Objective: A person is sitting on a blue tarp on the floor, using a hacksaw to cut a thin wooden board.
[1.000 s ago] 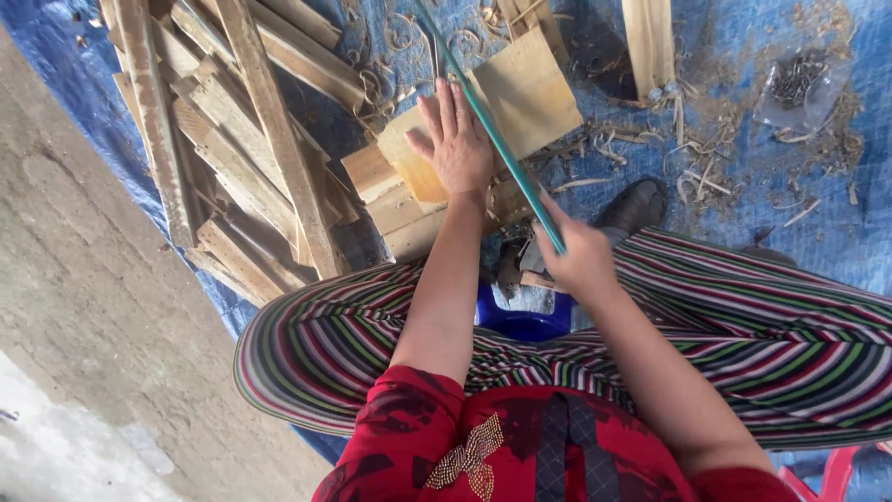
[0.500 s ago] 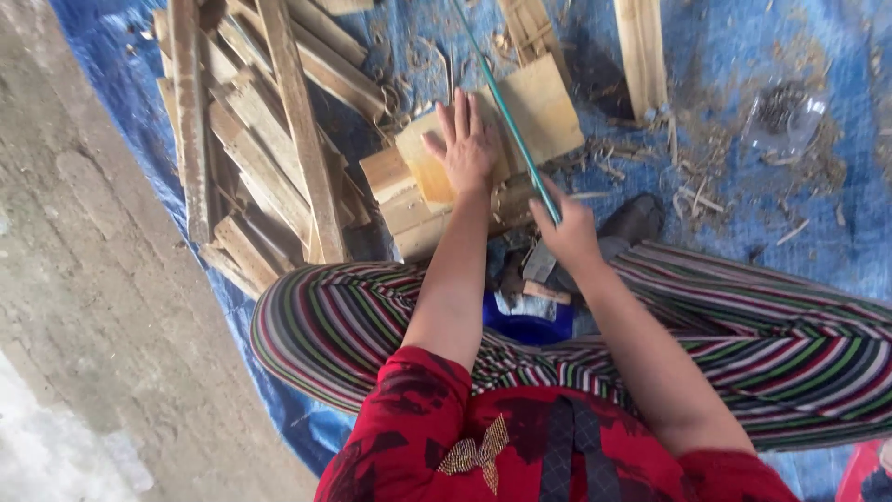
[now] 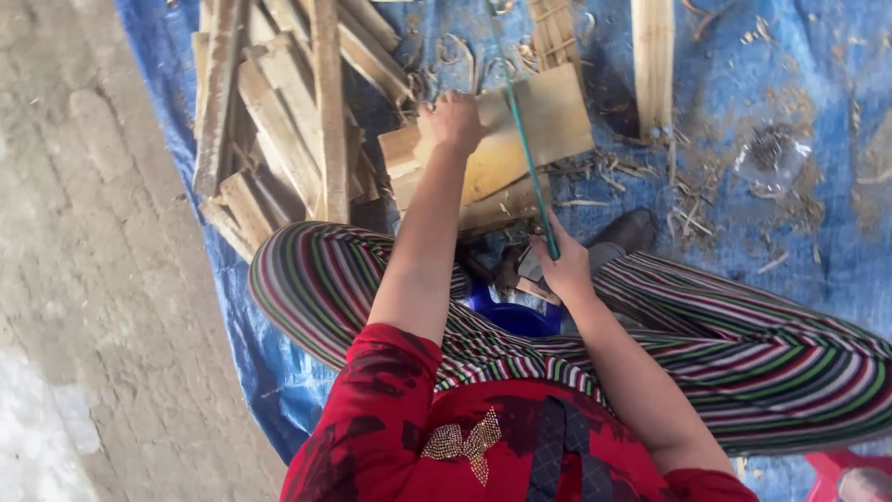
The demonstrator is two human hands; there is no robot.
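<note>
Running near-to-far, the thin green bamboo strip [image 3: 520, 130] rises from the right hand [image 3: 563, 268], whose grip is clenched round its near end, across the pale flat wooden block [image 3: 548, 125]; the left hand [image 3: 452, 121] presses the block's left edge, fingers curled.

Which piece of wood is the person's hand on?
The wide flat board just in front of the knees. The left hand rests on its edge; the other pieces are narrow slats piled to the left.
</note>
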